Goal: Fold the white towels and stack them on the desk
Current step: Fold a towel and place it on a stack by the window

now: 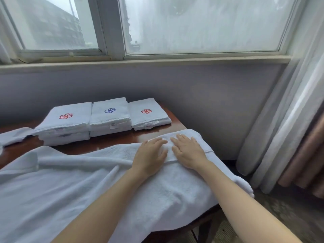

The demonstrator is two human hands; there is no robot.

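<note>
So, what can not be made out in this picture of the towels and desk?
Head view:
- Labels on the folded stacks: too small to read.
- Large towel: cut off by the left and bottom edges.
- Desk: mostly covered by towels.
- Towel fold under the left hand and right hand: hidden by the palms.
- Outside the window: blurred by fogged glass.

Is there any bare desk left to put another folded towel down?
Little: a narrow strip of desk between the three folded stacks and the spread towel, plus a sliver right of the right-hand stack. The front is fully covered.
</note>
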